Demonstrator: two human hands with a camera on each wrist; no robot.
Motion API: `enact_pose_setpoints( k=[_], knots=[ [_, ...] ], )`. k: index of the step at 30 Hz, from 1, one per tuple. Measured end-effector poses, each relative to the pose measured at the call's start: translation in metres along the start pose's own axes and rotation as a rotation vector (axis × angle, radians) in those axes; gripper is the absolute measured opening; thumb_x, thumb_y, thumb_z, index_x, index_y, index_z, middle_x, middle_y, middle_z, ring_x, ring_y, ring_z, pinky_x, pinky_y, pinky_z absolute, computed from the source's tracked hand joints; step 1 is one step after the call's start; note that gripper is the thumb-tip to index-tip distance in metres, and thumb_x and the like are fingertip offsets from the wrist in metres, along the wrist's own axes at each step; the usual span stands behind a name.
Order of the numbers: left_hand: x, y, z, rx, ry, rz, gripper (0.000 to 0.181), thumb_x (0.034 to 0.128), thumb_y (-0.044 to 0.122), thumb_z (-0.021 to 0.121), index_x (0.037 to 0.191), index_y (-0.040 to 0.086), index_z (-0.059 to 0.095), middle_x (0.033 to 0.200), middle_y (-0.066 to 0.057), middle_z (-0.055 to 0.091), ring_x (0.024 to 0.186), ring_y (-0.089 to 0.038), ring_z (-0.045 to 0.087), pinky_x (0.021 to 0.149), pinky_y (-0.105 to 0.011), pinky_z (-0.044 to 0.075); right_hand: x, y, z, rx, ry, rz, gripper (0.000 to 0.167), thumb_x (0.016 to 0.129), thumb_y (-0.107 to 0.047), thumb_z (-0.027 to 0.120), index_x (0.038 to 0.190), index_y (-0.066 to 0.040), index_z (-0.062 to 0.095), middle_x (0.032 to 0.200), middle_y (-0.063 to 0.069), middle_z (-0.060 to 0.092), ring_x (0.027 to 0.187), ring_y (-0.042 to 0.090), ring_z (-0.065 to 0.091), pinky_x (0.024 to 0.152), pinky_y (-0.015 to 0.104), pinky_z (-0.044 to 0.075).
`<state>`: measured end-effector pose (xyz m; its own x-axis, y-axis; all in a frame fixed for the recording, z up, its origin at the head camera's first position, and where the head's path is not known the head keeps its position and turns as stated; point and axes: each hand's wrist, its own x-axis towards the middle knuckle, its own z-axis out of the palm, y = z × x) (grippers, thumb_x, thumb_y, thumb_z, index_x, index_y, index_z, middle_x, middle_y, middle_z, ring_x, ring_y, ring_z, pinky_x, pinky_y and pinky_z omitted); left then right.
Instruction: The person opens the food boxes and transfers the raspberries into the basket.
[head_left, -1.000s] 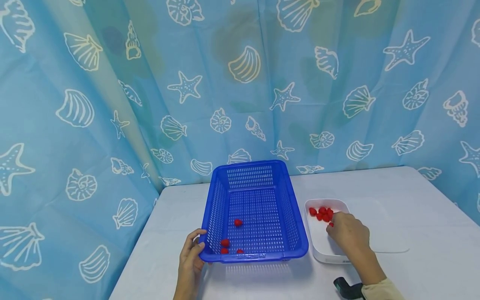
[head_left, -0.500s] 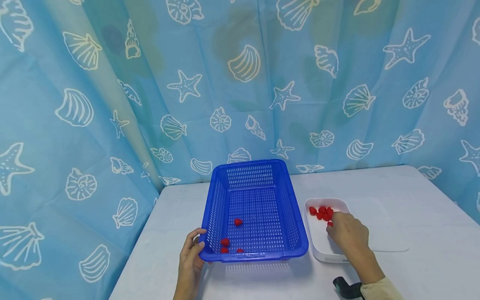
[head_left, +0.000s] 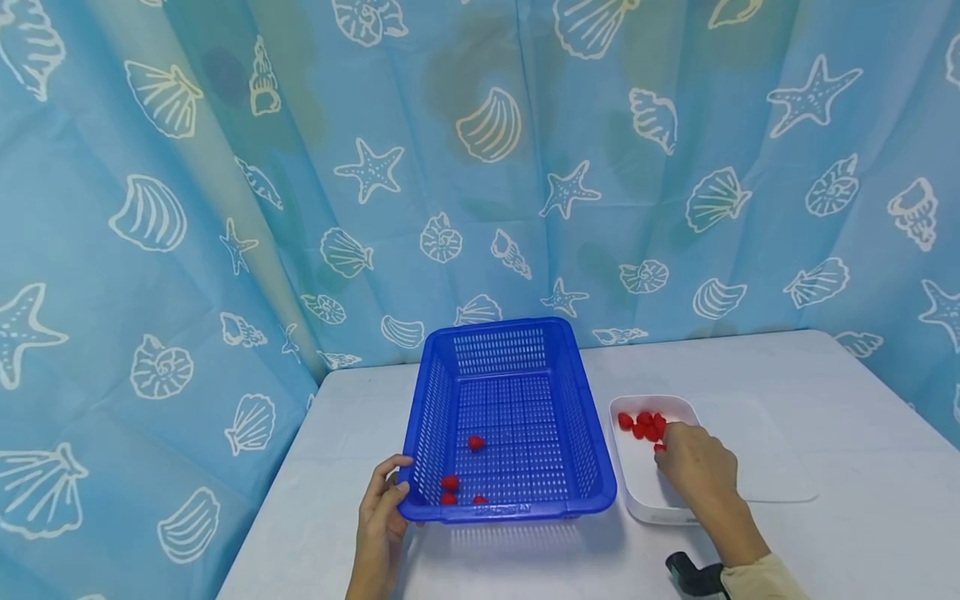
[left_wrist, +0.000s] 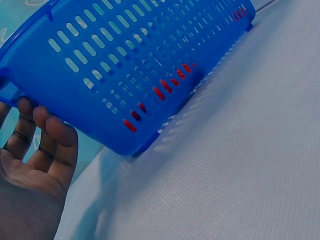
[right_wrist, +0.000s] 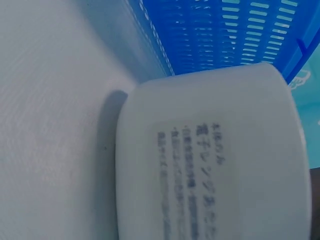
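The left hand's (head_left: 381,515) grip is clamped on the near left corner of the blue basket (head_left: 513,408), where I see four red berries (head_left: 476,443). The right hand (head_left: 701,468) is in the white container (head_left: 637,479) beside it on the table (head_left: 330,458), fingertips at another berry (head_left: 660,447); whether that grip pinches it, I can't tell.

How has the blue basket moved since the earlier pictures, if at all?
No: in the head view, the blue basket shows no visible shift in any direction against the white table.
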<state>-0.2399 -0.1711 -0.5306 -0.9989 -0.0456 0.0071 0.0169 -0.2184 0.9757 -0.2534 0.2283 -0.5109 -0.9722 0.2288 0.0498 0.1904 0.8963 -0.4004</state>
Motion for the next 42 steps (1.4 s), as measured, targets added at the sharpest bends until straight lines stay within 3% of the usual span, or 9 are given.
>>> enact_pose_setpoints(
  k=[21, 25, 29, 34, 42],
  knots=[
    [0.000, -0.001, 0.001, 0.020, 0.011, -0.009, 0.039, 0.0977, 0.019, 0.055, 0.135, 0.008, 0.050, 0.123, -0.017, 0.050, 0.085, -0.022, 0.059, 0.062, -0.029, 0.050, 0.002, 0.003, 0.003, 0.001, 0.023, -0.012, 0.018, 0.081, -0.006, 0.075, 0.084, 0.006, 0.062, 0.060, 0.006, 0.052, 0.053, 0.021, 0.050, 0.050, 0.035, 0.047],
    [0.000, -0.001, 0.000, 0.007, 0.007, -0.005, 0.039, 0.0975, 0.017, 0.054, 0.135, 0.008, 0.050, 0.122, -0.017, 0.051, 0.084, -0.022, 0.059, 0.062, -0.029, 0.050, 0.004, 0.004, 0.000, 0.029, -0.011, -0.009, 0.018, 0.082, -0.008, 0.075, 0.085, 0.006, 0.064, 0.060, 0.005, 0.053, 0.054, 0.021, 0.051, 0.050, 0.033, 0.047],
    [0.000, 0.000, 0.001, 0.015, 0.008, -0.011, 0.039, 0.0974, 0.018, 0.055, 0.135, 0.008, 0.050, 0.122, -0.017, 0.051, 0.085, -0.022, 0.059, 0.062, -0.029, 0.050, 0.009, 0.004, -0.006, 0.050, -0.051, -0.005, 0.022, 0.083, -0.010, 0.075, 0.094, 0.007, 0.066, 0.068, 0.008, 0.059, 0.059, 0.022, 0.054, 0.053, 0.035, 0.050],
    [-0.001, 0.001, 0.001, 0.019, 0.008, -0.013, 0.039, 0.0973, 0.019, 0.055, 0.135, 0.008, 0.049, 0.122, -0.016, 0.051, 0.085, -0.022, 0.059, 0.063, -0.029, 0.050, 0.010, 0.004, -0.013, 0.075, -0.045, -0.022, 0.032, 0.084, -0.012, 0.076, 0.107, 0.008, 0.066, 0.079, 0.013, 0.065, 0.066, 0.024, 0.056, 0.056, 0.036, 0.052],
    [-0.001, 0.001, 0.001, 0.030, 0.011, -0.023, 0.040, 0.0973, 0.020, 0.055, 0.135, 0.010, 0.050, 0.125, -0.016, 0.050, 0.089, -0.024, 0.060, 0.064, -0.030, 0.050, 0.006, 0.000, -0.024, 0.184, -0.023, -0.046, 0.039, 0.088, -0.017, 0.074, 0.117, 0.007, 0.065, 0.070, 0.007, 0.054, 0.064, 0.021, 0.049, 0.052, 0.031, 0.045]
  ],
)
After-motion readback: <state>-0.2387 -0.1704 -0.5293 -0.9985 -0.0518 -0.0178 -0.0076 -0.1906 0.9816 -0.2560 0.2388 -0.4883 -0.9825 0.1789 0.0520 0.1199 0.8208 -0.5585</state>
